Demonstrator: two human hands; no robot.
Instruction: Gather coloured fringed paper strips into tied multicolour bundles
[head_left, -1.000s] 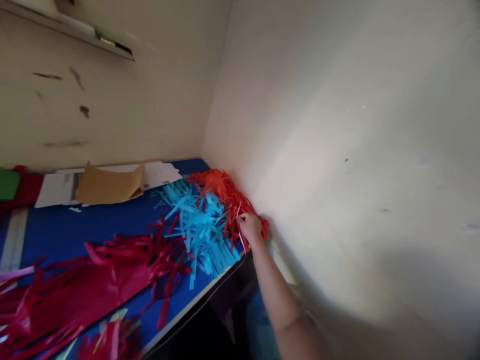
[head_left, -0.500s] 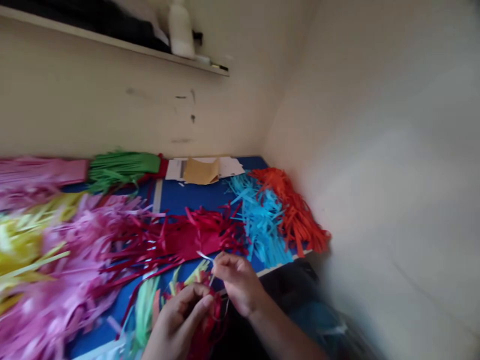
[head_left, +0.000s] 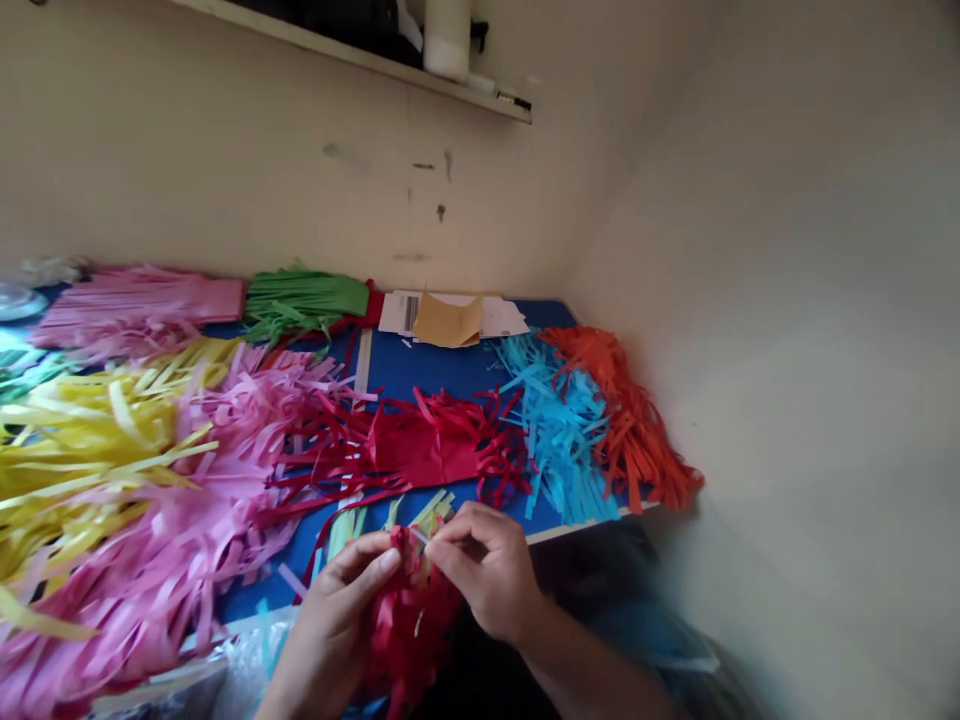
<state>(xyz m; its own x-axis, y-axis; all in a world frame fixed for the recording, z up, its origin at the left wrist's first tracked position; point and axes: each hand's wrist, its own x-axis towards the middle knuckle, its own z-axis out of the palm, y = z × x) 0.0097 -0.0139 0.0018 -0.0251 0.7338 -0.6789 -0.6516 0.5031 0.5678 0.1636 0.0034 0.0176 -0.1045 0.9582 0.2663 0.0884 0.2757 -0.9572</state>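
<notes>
My left hand (head_left: pixel 337 600) pinches the top of a red fringed paper bunch (head_left: pixel 409 630) between thumb and fingers. Its strips hang down between my hands, with some pale yellow-green strips showing behind. Close on the right, my right hand (head_left: pixel 487 575) pinches a thin whitish strip or string (head_left: pixel 420 537) against the top of the bunch; its exact kind is too small to tell. Just beyond both hands lies a flat red fringed sheet (head_left: pixel 435 450) on the blue tabletop (head_left: pixel 409 372).
Pink fringe (head_left: pixel 247 480) and yellow fringe (head_left: pixel 97 425) cover the left side. A green fringed stack (head_left: pixel 311 298) and white papers (head_left: pixel 506 317) lie at the back. Light-blue fringe (head_left: pixel 562 430) and orange fringe (head_left: pixel 637 420) sit beside the right wall. A shelf (head_left: pixel 360 60) hangs above.
My right hand has come down level with my left, and the whitish strip's free end no longer points up and away. The view has shifted left, showing more of the yellow and pink fringe.
</notes>
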